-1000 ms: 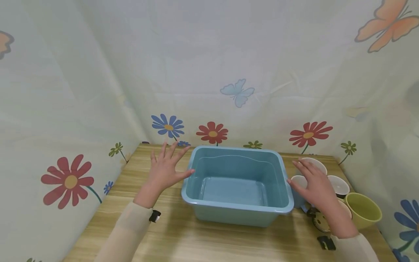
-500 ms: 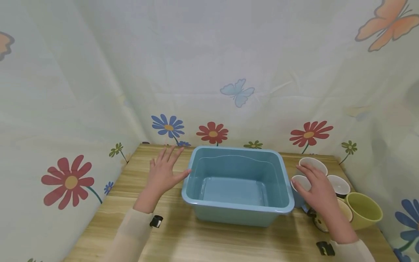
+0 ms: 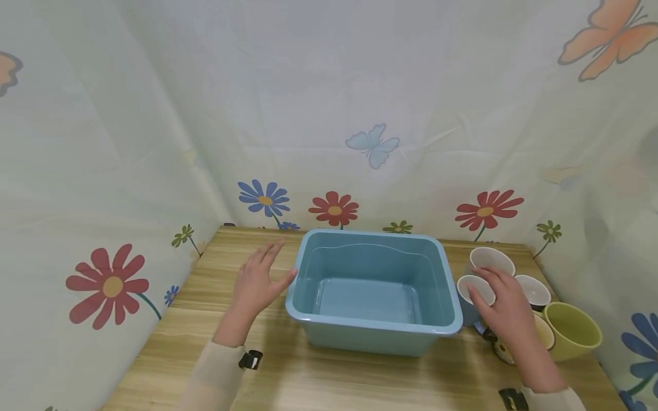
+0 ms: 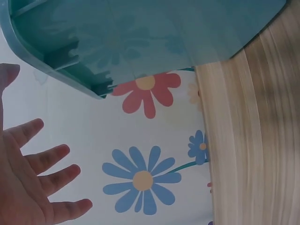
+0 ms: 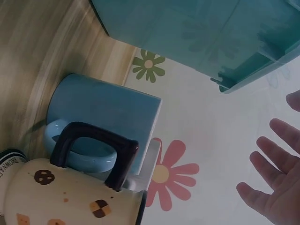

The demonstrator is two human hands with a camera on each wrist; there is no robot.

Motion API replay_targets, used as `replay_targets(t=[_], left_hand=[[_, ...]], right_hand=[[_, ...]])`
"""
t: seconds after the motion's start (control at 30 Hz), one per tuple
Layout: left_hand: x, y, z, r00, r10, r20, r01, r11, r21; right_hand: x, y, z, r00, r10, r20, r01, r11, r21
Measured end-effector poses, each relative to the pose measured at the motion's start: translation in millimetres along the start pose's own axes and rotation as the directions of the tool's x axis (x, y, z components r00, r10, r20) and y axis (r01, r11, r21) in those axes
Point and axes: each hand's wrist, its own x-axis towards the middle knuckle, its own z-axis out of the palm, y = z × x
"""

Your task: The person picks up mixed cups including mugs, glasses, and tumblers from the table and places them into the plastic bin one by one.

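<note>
A blue plastic basin [image 3: 372, 325] stands on the wooden table with nothing inside. My left hand [image 3: 254, 288] hovers beside its left rim, fingers spread and holding nothing. Over a cluster of mugs to the right of the basin is my right hand [image 3: 508, 305], its fingers loosely extended. Nearest to it is a blue mug [image 5: 105, 105], upright and handled. A cream mug [image 5: 61, 190] with a cookie print and dark handle is partly hidden under the right forearm. Whether the right fingertips touch any mug, I cannot tell.
A yellow-green cup [image 3: 570, 331] stands at the right. Two white-lined cups [image 3: 492, 260] are behind the right hand. A flowered curtain [image 3: 329, 114] encloses the back and sides of the wooden table [image 3: 272, 377].
My right hand has shifted slightly right and down, away from the basin's rim, over the mugs. The left hand has dropped a little, its fingers drawing closer together. The basin has stayed put.
</note>
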Motion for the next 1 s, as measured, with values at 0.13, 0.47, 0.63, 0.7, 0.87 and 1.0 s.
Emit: replay_targets(t=[0.13,0.47,0.63,0.7,0.87,1.0], left_hand=[[-3.6,-0.1,2.5,1.0,-0.014,0.016,0.015,0.998,-0.067],[-9.0,-1.8,9.0,0.996,-0.044,0.076,0.061,0.969,-0.239],[-13.8,-1.1,12.1,0.993,-0.063,0.098,0.092,0.943,-0.319],[-15.3,-0.8,13.7,0.992,-0.07,0.103,0.102,0.933,-0.345],[-18.4,0.2,18.5,0.987,-0.094,0.131,0.139,0.906,-0.4],[-21.6,0.7,23.1,0.983,-0.121,0.142,0.171,0.887,-0.428]], right_hand=[[-4.0,2,0,1.0,0.008,-0.026,-0.008,1.0,0.002],[-13.7,11,2,0.999,0.026,-0.041,-0.027,1.0,-0.01],[-19.2,16,4,0.998,0.017,-0.059,-0.018,1.0,-0.025],[-21.3,18,5,0.997,0.006,-0.08,-0.009,0.999,-0.033],[-27.2,21,3,0.996,0.025,-0.088,-0.031,0.997,-0.064],[-33.8,21,-2,0.996,0.078,-0.051,-0.082,0.993,-0.081]])
